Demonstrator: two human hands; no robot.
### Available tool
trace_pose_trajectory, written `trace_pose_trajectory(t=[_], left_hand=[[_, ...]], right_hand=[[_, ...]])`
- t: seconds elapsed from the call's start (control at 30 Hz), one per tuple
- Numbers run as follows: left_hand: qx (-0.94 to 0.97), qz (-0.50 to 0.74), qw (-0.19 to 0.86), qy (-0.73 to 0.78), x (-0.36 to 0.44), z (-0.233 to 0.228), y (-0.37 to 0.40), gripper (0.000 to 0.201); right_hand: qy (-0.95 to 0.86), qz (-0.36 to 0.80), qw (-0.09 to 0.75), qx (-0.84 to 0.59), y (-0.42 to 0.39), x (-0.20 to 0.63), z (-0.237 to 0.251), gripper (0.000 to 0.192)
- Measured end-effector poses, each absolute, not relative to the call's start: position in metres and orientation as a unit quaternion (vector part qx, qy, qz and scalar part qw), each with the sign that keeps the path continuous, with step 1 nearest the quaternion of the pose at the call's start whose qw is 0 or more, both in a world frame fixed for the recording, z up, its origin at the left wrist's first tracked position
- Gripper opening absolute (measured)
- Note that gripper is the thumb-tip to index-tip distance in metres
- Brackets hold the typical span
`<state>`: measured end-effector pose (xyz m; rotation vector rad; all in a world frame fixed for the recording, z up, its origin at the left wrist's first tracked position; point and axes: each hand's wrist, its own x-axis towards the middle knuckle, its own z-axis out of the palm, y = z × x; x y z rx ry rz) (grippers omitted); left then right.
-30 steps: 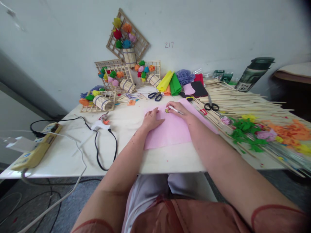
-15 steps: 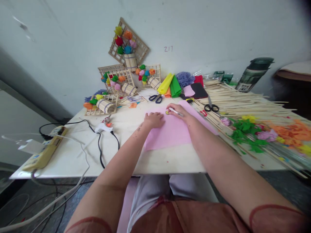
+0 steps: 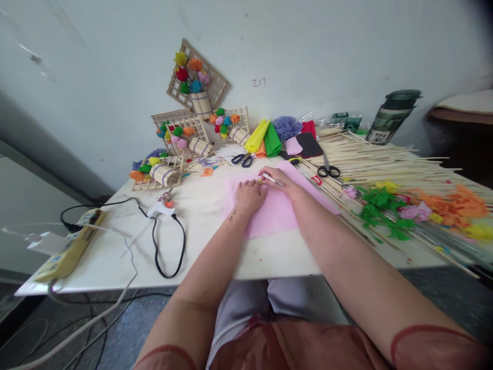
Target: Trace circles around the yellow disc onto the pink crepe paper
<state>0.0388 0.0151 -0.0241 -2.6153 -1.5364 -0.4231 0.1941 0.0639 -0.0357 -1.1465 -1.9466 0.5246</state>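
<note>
A sheet of pink paper (image 3: 271, 218) lies flat on the white table in front of me. My left hand (image 3: 250, 195) rests on it, fingers stretched out and palm down. Close beside it, my right hand (image 3: 280, 180) grips a white pen (image 3: 272, 179), whose tip end is toward the far left. A small yellow piece (image 3: 260, 181) shows between my two hands, partly covered by the left fingertips; its kind is hard to make out.
Dark-handled scissors (image 3: 242, 160) lie beyond the paper, and black scissors (image 3: 328, 169) to its right. Thin wooden sticks (image 3: 377, 159) and crepe paper flowers (image 3: 385, 205) cover the right side. A glue gun (image 3: 162, 205), power strip (image 3: 69, 246) and cables are left; a bottle (image 3: 395, 117) stands far right.
My left hand has shifted right along the paper, closer to my right hand, and now partly covers the yellow piece. The right hand still holds the pen. The whole view has shifted slightly.
</note>
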Motion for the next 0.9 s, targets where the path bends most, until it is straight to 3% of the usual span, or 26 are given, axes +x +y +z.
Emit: trace_pose_trajectory(t=[0.33,0.9], left_hand=[[-0.856,-0.132,0.074,-0.495,0.041,-0.024,0.014,0.040],[-0.840,-0.110,0.078,-0.525,0.044,-0.020,0.008,0.051]], right_hand=[[-0.693,0.246,0.485,-0.473,0.066,0.196,-0.038,0.024],[-0.753,0.211,0.435,-0.445,0.073,0.198,-0.047,0.025]])
